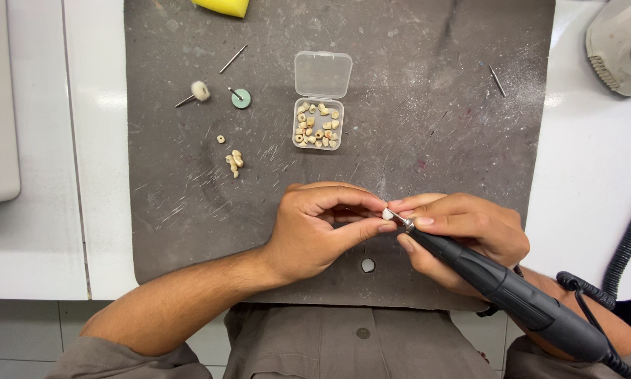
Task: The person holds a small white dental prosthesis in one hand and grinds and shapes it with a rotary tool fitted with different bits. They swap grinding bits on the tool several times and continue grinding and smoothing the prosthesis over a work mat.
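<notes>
a small white tooth-shaped piece (387,213) is pinched between the thumb and forefinger of the left hand (315,235), the remaining fingers being curled inward beneath it. the piece is held above the lower middle of a grey work mat (427,105), at the point where both hands meet. a black rotary handpiece (512,291) is gripped in the right hand (466,235), pen-fashion, with the thumb and fingers pressed together around its front end; its thin metal tip (398,218) is set against the pinched piece. a black coiled cable (627,245) is seen running from the rear of the handpiece up the right edge of the view.

further up the mat, a small clear plastic box (319,123) is left open, its lid folded back, and it is filled with many small cream-coloured tooth pieces. to the left of the box, a few loose cream pieces (234,163) are laid on the mat, with a tiny ring-shaped piece (220,139) just above them. near these, a white felt buff on a shaft (197,91), a green polishing disc on a shaft (240,97) and a bare metal bur (233,59) are laid apart from one another. another thin metal bur (497,81) is laid on the right part of the mat. a yellow sponge (222,6) is partly seen at the top edge, and a white machine housing (620,45) is seen at the upper right corner.
</notes>
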`<state>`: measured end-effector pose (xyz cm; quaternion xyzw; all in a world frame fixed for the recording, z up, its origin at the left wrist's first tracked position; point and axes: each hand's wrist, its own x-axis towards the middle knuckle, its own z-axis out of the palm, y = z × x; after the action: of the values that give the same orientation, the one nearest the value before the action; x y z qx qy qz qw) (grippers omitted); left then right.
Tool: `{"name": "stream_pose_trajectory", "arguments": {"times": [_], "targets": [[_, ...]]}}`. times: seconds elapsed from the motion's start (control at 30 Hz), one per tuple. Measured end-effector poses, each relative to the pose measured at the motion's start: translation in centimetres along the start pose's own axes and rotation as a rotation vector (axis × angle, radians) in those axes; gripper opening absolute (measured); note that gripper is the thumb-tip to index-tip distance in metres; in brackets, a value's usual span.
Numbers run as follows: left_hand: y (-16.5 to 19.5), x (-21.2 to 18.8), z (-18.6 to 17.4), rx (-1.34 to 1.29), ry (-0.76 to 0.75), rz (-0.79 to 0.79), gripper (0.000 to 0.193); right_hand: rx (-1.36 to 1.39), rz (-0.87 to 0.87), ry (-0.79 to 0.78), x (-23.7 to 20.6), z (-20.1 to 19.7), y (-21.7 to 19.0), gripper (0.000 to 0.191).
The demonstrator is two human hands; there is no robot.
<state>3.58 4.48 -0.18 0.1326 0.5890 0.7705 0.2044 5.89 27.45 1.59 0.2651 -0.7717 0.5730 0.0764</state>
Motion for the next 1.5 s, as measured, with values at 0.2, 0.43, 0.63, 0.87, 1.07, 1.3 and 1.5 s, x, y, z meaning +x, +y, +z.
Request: {"name": "stream_pose_trajectory", "arguments": {"times": [0.2, 0.43, 0.63, 0.87, 1.07, 1.3, 1.5], "targets": [[-0.01, -0.07, 0.03, -0.033, -0.002, -0.001, 0.017, -0.005, -0.009, -0.001, -0.06, 0.06, 0.0, 0.037], [-0.1, 0.12, -0.08, -0.007, -0.009, 0.011, 0.016, 0.008, -0.003, -0.015, -0.07, -0.2, 0.08, 0.036], [-0.13, 0.02, -0.02, -0.044, -0.009, -0.001, 0.016, -0.004, 0.002, -0.004, -0.12, -0.04, 0.0, 0.037], [-0.04, 0.02, -0.12, -0.026, -0.01, -0.009, 0.017, 0.004, -0.004, -0.021, -0.06, -0.1, -0.01, 0.038], [-0.19, 0.04, -0.04, -0.055, -0.01, -0.018, 0.016, -0.017, 0.007, -0.032, -0.13, -0.24, 0.06, 0.039], [-0.54, -0.01, -0.07, -0.101, -0.018, -0.028, 0.018, -0.029, -0.01, 0.019, -0.23, 0.19, 0.07, 0.038], [-0.97, -0.17, -0.11, -0.203, -0.032, -0.087, 0.022, 0.004, -0.04, 0.013, -0.27, -0.2, 0.17, 0.038]]}}
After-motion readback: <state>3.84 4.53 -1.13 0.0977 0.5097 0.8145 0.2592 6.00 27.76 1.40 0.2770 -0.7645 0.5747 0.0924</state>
